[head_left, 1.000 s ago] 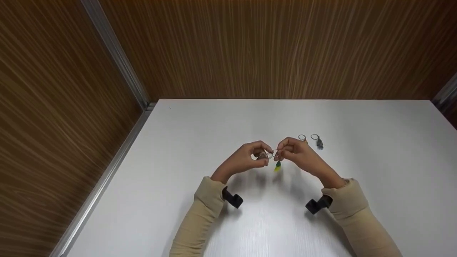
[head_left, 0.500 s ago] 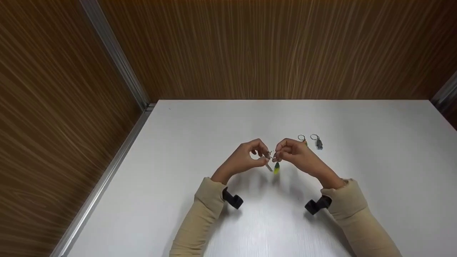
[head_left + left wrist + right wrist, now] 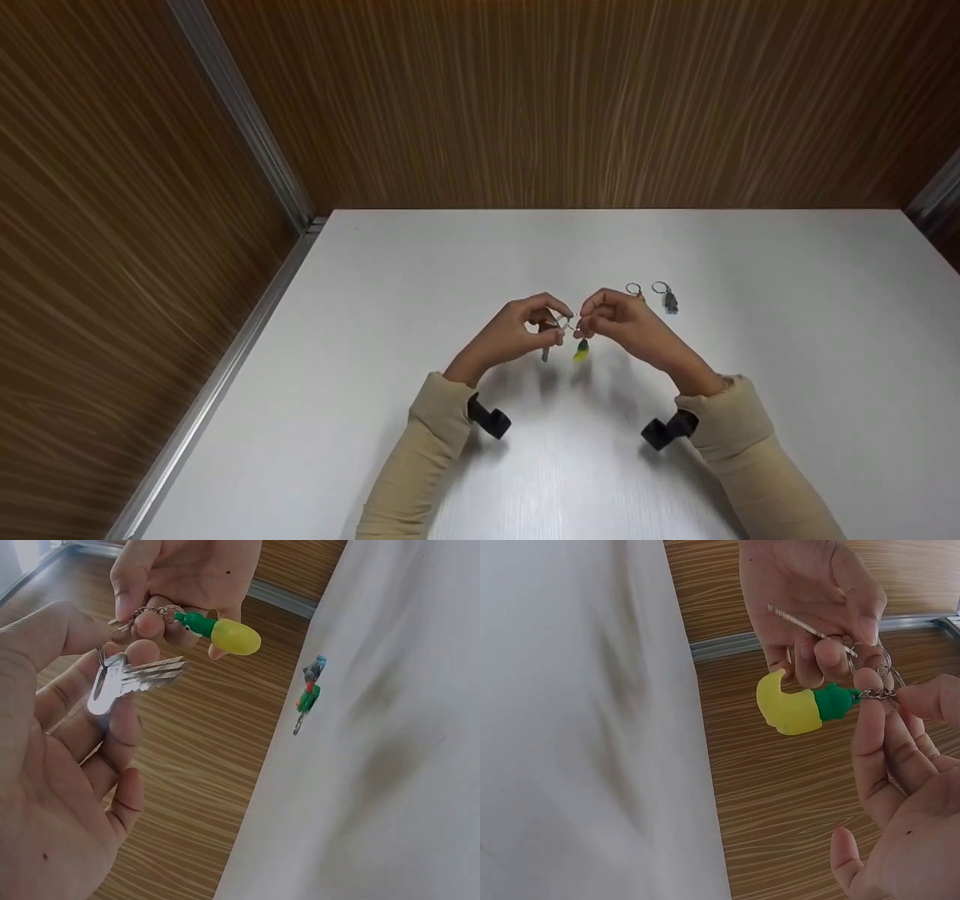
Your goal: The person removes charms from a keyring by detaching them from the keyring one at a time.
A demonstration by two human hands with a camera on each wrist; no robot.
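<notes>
Swinging down now, the silver key (image 3: 546, 350) hangs lower beneath the left hand (image 3: 517, 336) than half a second ago, when it sat tucked up close to the fingertips; both hands have barely shifted over the white desk (image 3: 420, 300). Left grip: thumb and fingers pinch the key by its head, and the left wrist view shows the blades (image 3: 154, 673) fanning out toward the other hand. Right hand (image 3: 622, 324), grip closed too, fingertips pinching the small metal key ring (image 3: 874, 660) where the short chain (image 3: 877, 694) joins it. Dangling just below that right grip is the yellow-and-green charm (image 3: 581, 349), green cap up by the chain, yellow body hanging free, clear of the desk. Ring and key meet right between the two grips, fingertips almost touching; whether the key is threaded onto the ring, I cannot tell. Beyond the right grip, further out on the desk, lie two more keychains: one with a ring and a grey tag (image 3: 670, 298), and beside it another ring (image 3: 634, 289) partly hidden behind the right knuckles. Beige sleeves (image 3: 427, 442) cover both forearms, a black wrist mount (image 3: 491, 420) strapped under each.
</notes>
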